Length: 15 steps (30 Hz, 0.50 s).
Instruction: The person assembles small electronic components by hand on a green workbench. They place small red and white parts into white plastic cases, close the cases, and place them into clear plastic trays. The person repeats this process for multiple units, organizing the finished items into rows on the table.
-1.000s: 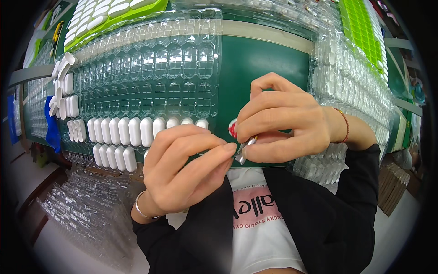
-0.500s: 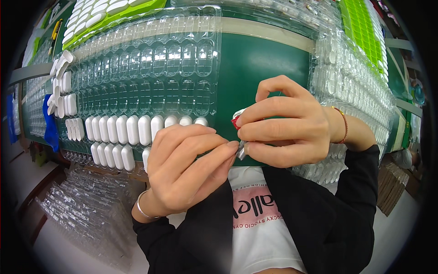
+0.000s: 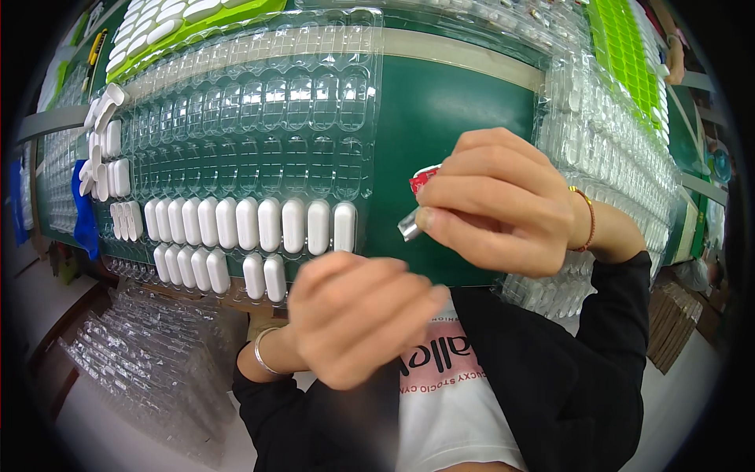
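My right hand (image 3: 503, 204) is closed over the green table, thumb against the fingers. A small shiny silver cylinder-like piece (image 3: 409, 227) sticks out below its fingertips. A red and white part (image 3: 425, 178) shows at its index finger; the rest of it is hidden in the hand. My left hand (image 3: 362, 315) hovers in front of my chest, apart from the right one and smeared by motion, its fingers bent. Beyond it, white oblong cases (image 3: 293, 226) stand in a row in the clear plastic tray (image 3: 259, 169).
Loose white curved parts (image 3: 100, 169) lie at the tray's left end, next to a blue cloth (image 3: 86, 212). Stacked clear trays (image 3: 586, 149) line the right side, with a green tray (image 3: 625, 59) behind. More clear trays (image 3: 157, 354) are piled at lower left.
My left hand has come away from the silver piece and moved down toward my body. My right hand keeps its hold, slightly turned. More of the white cases are now uncovered.
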Each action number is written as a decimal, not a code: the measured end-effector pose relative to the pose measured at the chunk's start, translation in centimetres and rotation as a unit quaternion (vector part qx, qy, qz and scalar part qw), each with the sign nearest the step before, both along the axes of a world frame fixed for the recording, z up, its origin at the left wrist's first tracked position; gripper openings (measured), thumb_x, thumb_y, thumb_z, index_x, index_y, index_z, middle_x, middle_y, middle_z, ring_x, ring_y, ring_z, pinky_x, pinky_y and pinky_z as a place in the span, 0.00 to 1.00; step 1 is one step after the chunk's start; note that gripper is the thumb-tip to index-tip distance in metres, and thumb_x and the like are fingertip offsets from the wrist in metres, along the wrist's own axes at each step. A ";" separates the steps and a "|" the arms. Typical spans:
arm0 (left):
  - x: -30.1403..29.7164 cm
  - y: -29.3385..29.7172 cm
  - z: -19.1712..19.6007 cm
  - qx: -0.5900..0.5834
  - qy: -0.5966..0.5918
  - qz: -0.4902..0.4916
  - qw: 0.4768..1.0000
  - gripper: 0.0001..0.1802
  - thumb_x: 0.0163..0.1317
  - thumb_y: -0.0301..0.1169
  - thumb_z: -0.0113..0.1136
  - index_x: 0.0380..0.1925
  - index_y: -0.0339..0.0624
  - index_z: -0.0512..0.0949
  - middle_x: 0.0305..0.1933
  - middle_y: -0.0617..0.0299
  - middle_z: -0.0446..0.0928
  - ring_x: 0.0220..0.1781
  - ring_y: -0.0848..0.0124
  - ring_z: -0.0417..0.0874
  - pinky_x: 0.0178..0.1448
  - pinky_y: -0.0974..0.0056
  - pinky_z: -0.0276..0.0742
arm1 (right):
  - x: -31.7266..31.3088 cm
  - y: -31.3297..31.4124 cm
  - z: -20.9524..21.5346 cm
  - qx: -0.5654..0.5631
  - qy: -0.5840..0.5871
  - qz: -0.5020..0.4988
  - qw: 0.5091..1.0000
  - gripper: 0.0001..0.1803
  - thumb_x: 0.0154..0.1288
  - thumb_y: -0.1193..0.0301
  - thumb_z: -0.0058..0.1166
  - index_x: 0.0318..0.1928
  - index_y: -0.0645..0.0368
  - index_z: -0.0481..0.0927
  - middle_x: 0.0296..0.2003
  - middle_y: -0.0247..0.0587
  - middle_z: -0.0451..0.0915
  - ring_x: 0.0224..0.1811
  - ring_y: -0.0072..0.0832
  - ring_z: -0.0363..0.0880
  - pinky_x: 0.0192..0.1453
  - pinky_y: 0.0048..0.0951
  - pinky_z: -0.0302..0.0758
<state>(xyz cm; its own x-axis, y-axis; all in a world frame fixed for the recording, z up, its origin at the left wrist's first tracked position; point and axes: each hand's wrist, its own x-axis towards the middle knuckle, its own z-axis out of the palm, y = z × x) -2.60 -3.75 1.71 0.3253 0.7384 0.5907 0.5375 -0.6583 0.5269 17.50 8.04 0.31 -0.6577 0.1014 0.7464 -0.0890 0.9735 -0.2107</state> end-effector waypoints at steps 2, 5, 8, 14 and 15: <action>-0.4 0.3 -0.1 -0.039 -0.040 0.082 0.995 0.25 0.41 0.33 0.79 0.42 0.41 0.83 0.35 0.64 0.77 0.33 0.68 0.77 0.38 0.65 0.71 | 0.1 -0.1 0.2 0.011 -0.002 0.002 1.000 0.11 0.48 0.79 0.64 0.34 0.66 0.80 0.36 0.49 0.81 0.34 0.37 0.78 0.35 0.35 0.77; -0.4 0.5 -0.1 -0.065 -0.013 0.147 0.987 0.27 0.40 0.35 0.80 0.44 0.43 0.83 0.36 0.64 0.76 0.35 0.68 0.74 0.41 0.65 0.69 | 0.2 -0.3 0.3 0.020 -0.001 0.002 1.000 0.11 0.49 0.79 0.64 0.35 0.67 0.80 0.37 0.51 0.82 0.35 0.37 0.78 0.35 0.35 0.77; 0.3 0.5 -0.7 -0.042 0.000 0.153 0.987 0.25 0.41 0.32 0.79 0.43 0.45 0.84 0.36 0.65 0.75 0.39 0.68 0.72 0.41 0.66 0.68 | 0.1 -0.6 0.4 0.016 -0.008 0.003 1.000 0.11 0.51 0.77 0.63 0.36 0.67 0.79 0.37 0.52 0.82 0.35 0.37 0.78 0.35 0.35 0.77; 0.1 0.5 -1.6 0.056 0.036 0.127 0.990 0.20 0.40 0.27 0.77 0.38 0.48 0.86 0.36 0.71 0.74 0.40 0.71 0.70 0.37 0.69 0.67 | 0.2 -1.1 0.6 -0.016 0.004 0.001 1.000 0.15 0.51 0.76 0.63 0.40 0.69 0.79 0.38 0.51 0.82 0.34 0.37 0.78 0.33 0.35 0.75; 0.2 0.5 -1.6 0.078 0.047 0.130 0.987 0.19 0.41 0.27 0.77 0.37 0.50 0.87 0.37 0.73 0.74 0.41 0.72 0.70 0.37 0.69 0.67 | 0.2 -1.1 0.6 -0.023 0.003 0.000 1.000 0.15 0.51 0.76 0.63 0.41 0.70 0.79 0.37 0.50 0.82 0.34 0.37 0.78 0.33 0.35 0.75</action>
<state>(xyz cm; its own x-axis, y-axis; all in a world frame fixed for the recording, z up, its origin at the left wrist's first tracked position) -2.40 -3.22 0.14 0.1957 0.7070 0.6796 0.7413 -0.5603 0.3695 17.69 6.97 0.91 -0.6532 0.1355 0.7450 -0.0904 0.9629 -0.2544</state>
